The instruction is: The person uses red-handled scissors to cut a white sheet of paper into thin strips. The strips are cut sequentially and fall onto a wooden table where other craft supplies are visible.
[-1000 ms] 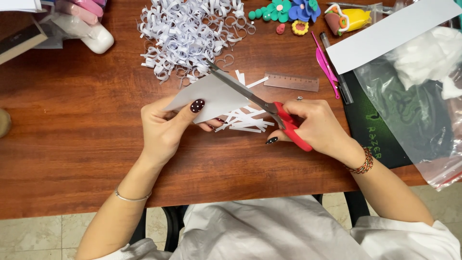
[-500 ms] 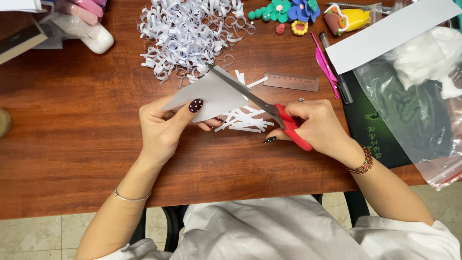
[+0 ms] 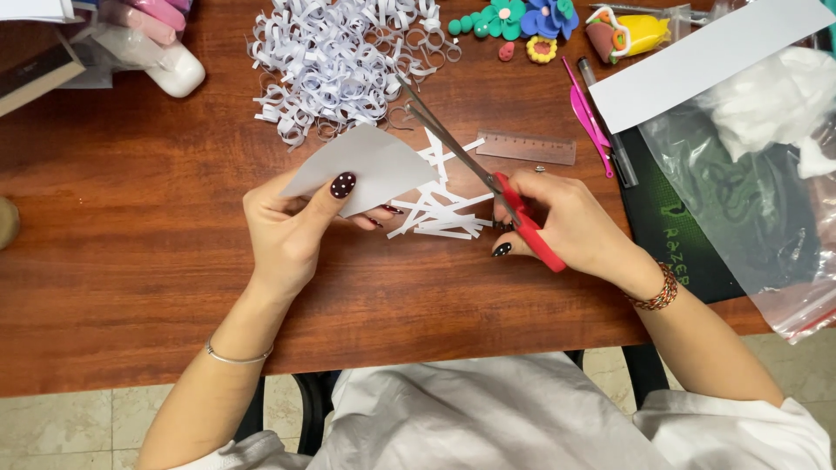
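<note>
Held in the left hand (image 3: 292,231): a white paper sheet (image 3: 370,165), cut into strips along its right edge, pinched between thumb on top and fingers beneath, grip closed on the paper just above the desk (image 3: 131,261). Held in the right hand (image 3: 566,226): red-handled scissors (image 3: 483,174), fingers through the loops, grip closed on the handles, blades pointing up and to the left, slightly parted, lying beside the fringed edge of the sheet. Under and right of the sheet, between the two hands: loose white strips (image 3: 440,213), fanned out over the wood. Farther back, near the far edge: a big heap of curled white paper strips (image 3: 326,57), well apart from the hands. Just beyond the scissors: a clear ruler (image 3: 527,148), flat on the wood. To the right: a pink pen (image 3: 588,113) beside a dark pen, a white paper band (image 3: 705,57) lying slantwise, a dark mat (image 3: 688,226) and a clear plastic bag (image 3: 758,191) with white stuffing inside. At the back: small coloured clay flowers (image 3: 514,19) and a yellow clay piece. At the far left corner: pink and white tubes (image 3: 152,39). On the left wrist a thin bangle, on the right a beaded bracelet.
</note>
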